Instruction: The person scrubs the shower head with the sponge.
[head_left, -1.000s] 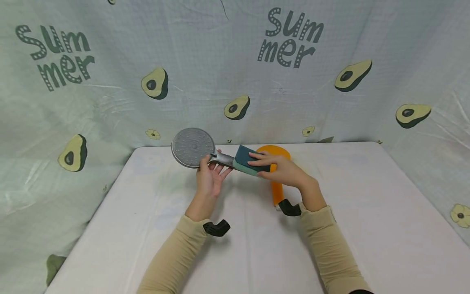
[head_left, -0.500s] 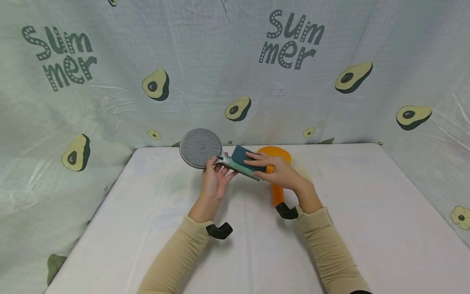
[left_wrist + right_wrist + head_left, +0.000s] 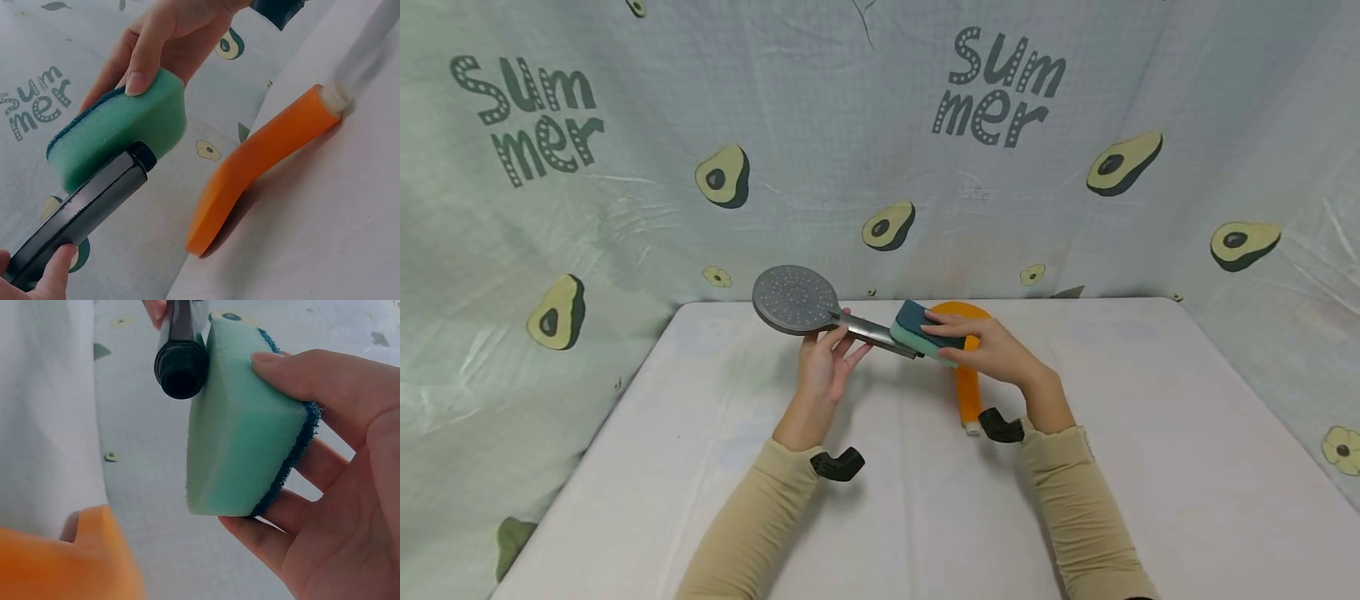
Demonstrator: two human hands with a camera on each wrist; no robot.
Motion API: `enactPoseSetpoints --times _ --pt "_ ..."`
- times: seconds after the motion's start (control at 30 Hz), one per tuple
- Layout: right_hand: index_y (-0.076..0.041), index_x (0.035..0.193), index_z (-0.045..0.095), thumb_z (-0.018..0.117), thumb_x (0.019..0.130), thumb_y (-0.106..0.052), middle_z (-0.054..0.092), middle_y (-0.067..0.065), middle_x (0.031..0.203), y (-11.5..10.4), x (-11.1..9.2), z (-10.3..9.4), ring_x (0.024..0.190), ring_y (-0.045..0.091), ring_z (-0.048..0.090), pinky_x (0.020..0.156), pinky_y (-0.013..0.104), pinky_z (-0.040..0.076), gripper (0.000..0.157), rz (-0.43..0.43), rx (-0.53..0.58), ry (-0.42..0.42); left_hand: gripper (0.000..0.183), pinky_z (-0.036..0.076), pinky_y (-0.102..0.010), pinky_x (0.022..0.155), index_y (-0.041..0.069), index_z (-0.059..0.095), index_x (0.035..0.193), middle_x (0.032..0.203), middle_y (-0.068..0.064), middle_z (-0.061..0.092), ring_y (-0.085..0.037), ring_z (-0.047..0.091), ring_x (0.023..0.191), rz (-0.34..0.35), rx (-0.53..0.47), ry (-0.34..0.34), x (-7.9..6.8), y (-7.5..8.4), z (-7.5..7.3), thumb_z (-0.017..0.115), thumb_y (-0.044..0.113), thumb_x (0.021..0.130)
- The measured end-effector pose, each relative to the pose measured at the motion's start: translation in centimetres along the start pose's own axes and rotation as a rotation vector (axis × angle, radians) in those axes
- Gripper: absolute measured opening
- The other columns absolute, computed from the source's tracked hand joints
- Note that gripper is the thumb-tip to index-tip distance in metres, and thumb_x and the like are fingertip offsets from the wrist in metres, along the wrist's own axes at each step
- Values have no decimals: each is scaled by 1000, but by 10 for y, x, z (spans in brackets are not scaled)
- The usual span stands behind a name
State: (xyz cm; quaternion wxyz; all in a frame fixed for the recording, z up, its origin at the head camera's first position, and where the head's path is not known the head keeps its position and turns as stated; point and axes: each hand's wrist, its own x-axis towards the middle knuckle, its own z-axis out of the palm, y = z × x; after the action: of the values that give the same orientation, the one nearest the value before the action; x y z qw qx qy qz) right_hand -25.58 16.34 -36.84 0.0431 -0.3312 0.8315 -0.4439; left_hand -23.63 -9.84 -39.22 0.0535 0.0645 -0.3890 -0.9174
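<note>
My left hand point(image 3: 822, 371) grips a grey shower head point(image 3: 796, 300) near the neck, its round nozzle face turned up and the handle slanting to the right. In my right hand point(image 3: 992, 354) is a two-layer sponge point(image 3: 925, 332), green foam with a dark blue scouring side. The thumb and fingers pinch the sponge by its edges, foam side against the handle's end. The handle's dark threaded end point(image 3: 181, 375) shows beside the foam in the right wrist view. Both things are held up above the table.
An orange shower head point(image 3: 262, 162) with a white connector end lies on the white-covered table point(image 3: 737, 500), behind and below my right hand. A curtain point(image 3: 820, 150) printed with avocados and lettering hangs behind the table.
The sponge has moved along the handle, first left towards the neck, then back right to the end. The grey shower head has shifted right, then left, and its face has tilted flatter.
</note>
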Motion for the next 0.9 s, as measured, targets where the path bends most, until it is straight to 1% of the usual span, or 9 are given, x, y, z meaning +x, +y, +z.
enactPoseSetpoints --times 0.1,0.27,0.33,0.43,0.53,0.63,0.73,0.8,0.9 --pt "-10 138 66 73 97 -12 48 7 155 -1 0 2 146 33 37 113 55 36 41 -9 -11 6 60 43 -60 102 11 28 159 147 -17 45 -19 65 105 -3 31 8 1 1 -1 45 -6 104" --pt "-9 139 65 73 97 -10 49 6 154 -3 -1 2 145 32 39 112 54 38 43 -33 -27 54 61 43 -60 104 13 26 160 148 -19 47 -21 63 111 -22 79 1 2 3 -2 46 -3 105" --pt "-8 139 65 73 96 -9 50 6 154 -2 -1 1 144 32 41 111 54 39 43 -46 -33 75 61 42 -61 104 14 25 160 148 -20 47 -20 63 111 -26 98 -5 2 4 -3 46 -1 105" --pt "-8 139 65 73 96 -10 50 6 154 -1 -1 0 144 32 41 110 53 40 44 -58 -31 85 60 41 -61 105 14 25 160 148 -20 48 -17 66 107 -33 120 -23 1 5 -3 46 0 106" --pt "-8 139 65 73 96 -10 50 6 154 -1 -1 0 144 31 41 111 52 39 44 -67 -32 86 58 42 -60 105 15 25 161 141 -18 49 -16 69 103 -40 135 -48 1 4 -3 46 3 108" --pt "-7 139 65 73 96 -9 49 7 154 0 -1 0 144 32 40 112 53 39 44 -76 -30 86 58 48 -54 101 17 24 161 133 -14 48 -17 71 102 -40 139 -74 2 2 -4 44 5 109" --pt "-6 139 65 73 96 -8 49 8 154 0 -1 0 144 32 40 111 53 39 43 -80 -25 84 58 54 -43 92 18 21 162 123 -9 47 -16 70 100 -25 117 -85 1 0 -4 42 5 110" --pt "-6 139 65 73 96 -8 49 8 154 0 -1 0 144 33 40 111 53 39 44 -77 -21 81 59 54 -36 86 19 19 163 117 -8 46 -14 66 97 -8 87 -90 1 -1 -4 40 5 110" --pt "-6 138 65 73 96 -7 49 9 154 -1 -1 0 144 33 40 111 53 40 43 -76 -13 75 61 51 -32 87 21 15 164 110 -6 44 -13 58 91 18 33 -85 1 -3 -5 38 3 110"
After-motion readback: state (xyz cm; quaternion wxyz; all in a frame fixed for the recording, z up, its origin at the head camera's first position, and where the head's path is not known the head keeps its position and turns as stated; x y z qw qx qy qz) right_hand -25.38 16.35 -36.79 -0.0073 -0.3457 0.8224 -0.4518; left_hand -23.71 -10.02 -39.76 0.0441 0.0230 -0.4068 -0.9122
